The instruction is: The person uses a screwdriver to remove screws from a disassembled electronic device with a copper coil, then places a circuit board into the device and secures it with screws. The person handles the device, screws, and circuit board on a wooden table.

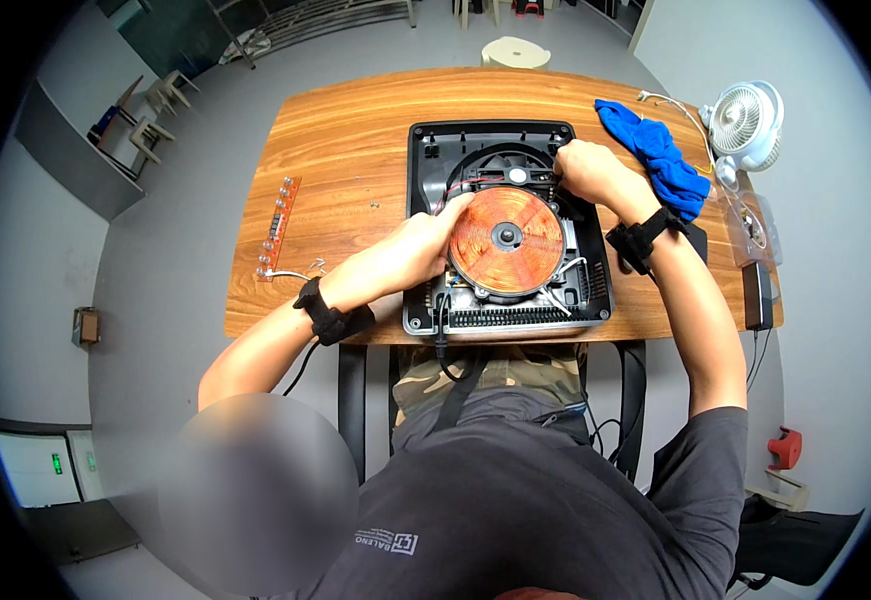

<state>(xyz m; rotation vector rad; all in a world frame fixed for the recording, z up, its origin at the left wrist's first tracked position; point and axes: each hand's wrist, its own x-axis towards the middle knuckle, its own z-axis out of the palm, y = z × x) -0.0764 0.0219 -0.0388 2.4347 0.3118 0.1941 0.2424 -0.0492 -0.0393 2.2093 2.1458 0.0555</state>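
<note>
Well left of the left fingers, the red strip [278, 232] is best left clear of the elbow. The left hand [418, 252] has its thumb at the edge of the coil [486, 265], just right of it inside the open box [417, 165]; light, steady pressure should spare the wire. The right hand's [598, 176] fingers are curled; whether they grasp anything, I cannot tell.

Looks like you're in some kind of repair workroom tbh. Your wooden table [346, 125] has an opened-up appliance [594, 305] with a bare copper coil [508, 268] on it, plus a loose circuit board [279, 228] on the table's left side. Plain grey floor [181, 260] around the table, plastic stool [516, 52] just past its far edge.
</note>
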